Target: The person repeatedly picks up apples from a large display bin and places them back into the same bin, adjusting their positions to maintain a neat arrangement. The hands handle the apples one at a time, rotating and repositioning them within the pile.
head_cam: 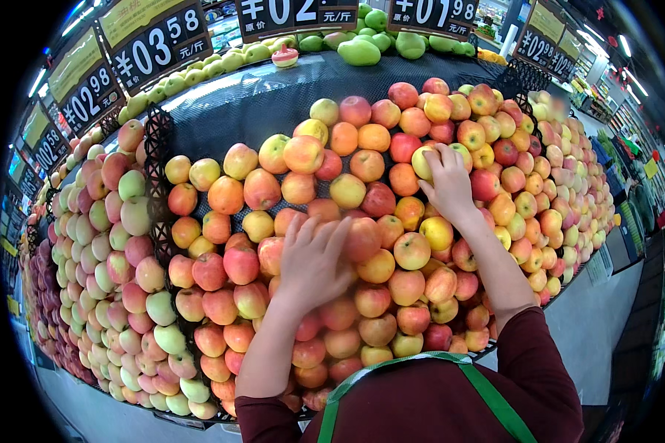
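Many red and yellow apples (pixel 412 251) lie piled on a sloping display in front of me. Blurred, my left hand (pixel 316 260) is over the middle of the pile, fingers spread and pointing up the slope, beside a reddish apple (pixel 361 239); whether it grips that apple cannot be told. Farther up and to the right, my right hand (pixel 449 180) has its fingers curled on the side of a yellow apple (pixel 422 164). Other apples touch it closely, and its underside is hidden.
A black lattice divider (pixel 159 183) separates the apples from paler fruit (pixel 136 216) at the left. Another divider (pixel 532 119) stands at the right. Black mesh matting (pixel 227 99) shows above the pile, with green mangoes (pixel 359 52) and price signs (pixel 149 52) beyond.
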Tool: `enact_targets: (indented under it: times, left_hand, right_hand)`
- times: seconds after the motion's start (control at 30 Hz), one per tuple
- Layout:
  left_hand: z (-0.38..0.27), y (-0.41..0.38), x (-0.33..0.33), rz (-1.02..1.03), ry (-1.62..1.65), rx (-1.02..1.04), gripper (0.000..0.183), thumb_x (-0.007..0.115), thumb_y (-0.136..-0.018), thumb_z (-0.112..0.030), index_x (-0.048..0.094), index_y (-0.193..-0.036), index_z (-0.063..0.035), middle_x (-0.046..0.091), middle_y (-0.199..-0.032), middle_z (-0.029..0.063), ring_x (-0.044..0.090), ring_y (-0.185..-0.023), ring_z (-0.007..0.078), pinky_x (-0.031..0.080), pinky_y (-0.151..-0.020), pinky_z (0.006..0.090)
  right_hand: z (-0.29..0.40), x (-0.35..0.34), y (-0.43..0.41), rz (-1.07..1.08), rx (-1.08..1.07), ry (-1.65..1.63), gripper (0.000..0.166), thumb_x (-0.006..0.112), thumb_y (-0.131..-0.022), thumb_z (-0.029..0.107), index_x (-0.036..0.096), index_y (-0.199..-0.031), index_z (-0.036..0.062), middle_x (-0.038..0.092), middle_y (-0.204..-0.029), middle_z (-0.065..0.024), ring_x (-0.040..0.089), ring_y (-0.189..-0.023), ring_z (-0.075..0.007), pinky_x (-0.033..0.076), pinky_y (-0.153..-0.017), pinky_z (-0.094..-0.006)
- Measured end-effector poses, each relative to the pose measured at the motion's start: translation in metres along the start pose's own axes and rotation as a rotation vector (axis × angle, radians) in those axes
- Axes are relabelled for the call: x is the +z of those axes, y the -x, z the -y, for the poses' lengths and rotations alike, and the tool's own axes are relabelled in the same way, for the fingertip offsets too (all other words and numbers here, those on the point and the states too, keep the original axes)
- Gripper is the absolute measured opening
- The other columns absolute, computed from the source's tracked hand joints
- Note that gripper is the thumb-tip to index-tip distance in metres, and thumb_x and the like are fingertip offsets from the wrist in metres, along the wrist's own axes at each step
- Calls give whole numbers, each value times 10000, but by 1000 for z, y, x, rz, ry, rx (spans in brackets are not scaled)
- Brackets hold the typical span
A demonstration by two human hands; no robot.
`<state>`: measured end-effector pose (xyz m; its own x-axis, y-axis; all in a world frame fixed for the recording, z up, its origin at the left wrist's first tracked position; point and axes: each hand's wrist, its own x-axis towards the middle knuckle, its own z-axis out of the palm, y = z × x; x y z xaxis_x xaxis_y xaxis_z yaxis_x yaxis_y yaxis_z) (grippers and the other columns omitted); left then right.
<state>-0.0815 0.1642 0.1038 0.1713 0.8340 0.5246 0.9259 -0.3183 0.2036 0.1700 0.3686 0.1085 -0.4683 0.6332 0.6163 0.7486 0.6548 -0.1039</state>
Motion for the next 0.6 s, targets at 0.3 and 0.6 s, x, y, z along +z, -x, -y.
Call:
enact_targets:
  times: [0.3,0.6]
  left_hand:
    - [2,5,2,19,-5,-20,758,750,-740,-286,515,-1434,-93,591,-1293,89,486,-1288,332,288,-1198,534]
    - [-1,-1,0,33,-23,4,741,772,-794,-336,517,-1443,-84,595,-1322,106,496,-1295,348,295,-1183,541]
  right_hand:
    - [28,-43,-9,304,299,-529,608,791,-779,311,590,-1242,-29,664,-1130,-216,649,-1081,-355,510,-959,-428]
    - [44,-27,18,649,225,-820,482,615,-968,486,672,-1167,50,705,-1071,-152,675,-1024,-243,508,-907,-381]
